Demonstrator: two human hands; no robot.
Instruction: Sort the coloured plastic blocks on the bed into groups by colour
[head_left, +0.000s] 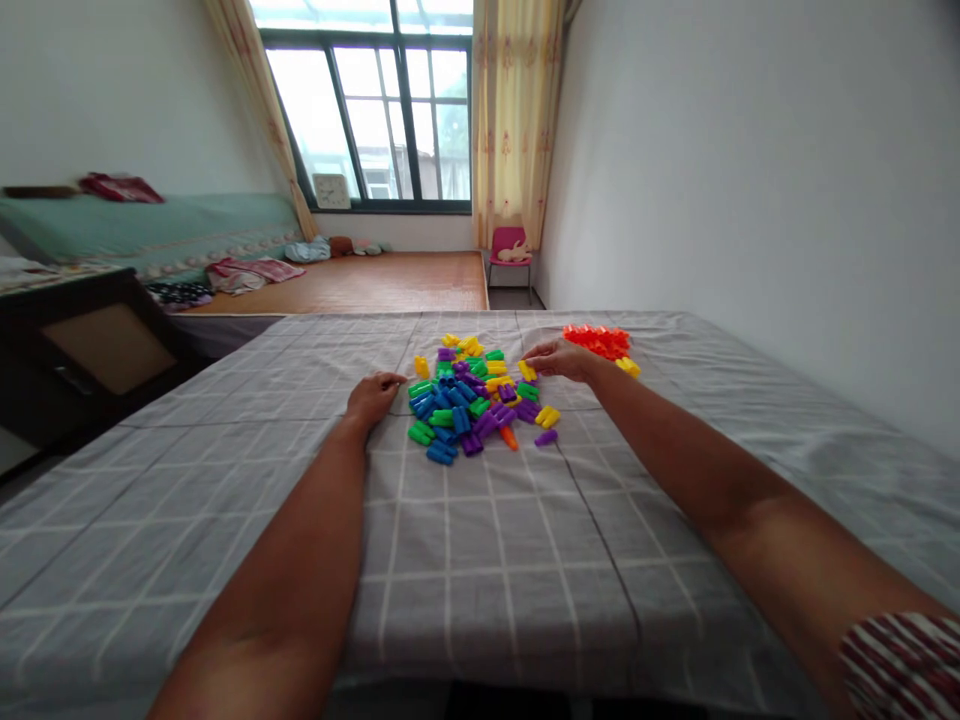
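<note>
A mixed heap of plastic toy blocks (465, 395) in blue, green, purple and yellow lies on a grey checked cloth (480, 560). At the heap's right side, my right hand (559, 359) pinches a yellow block (527, 371) between thumb and fingers. My left hand (375, 394) rests on the cloth just left of the heap, fingers stretched toward it and holding nothing that I can see. Beyond my right hand sits a group of orange-red blocks (600, 341), with yellow blocks (628, 367) beside it. One orange piece (509, 437) pokes out at the heap's front.
A dark cabinet (90, 350) stands at the left. Behind the cloth is a low wooden platform (390, 280) with folded cloths, below a window. A pink chair (510, 245) holding a plush toy stands near the white wall (750, 200) on the right.
</note>
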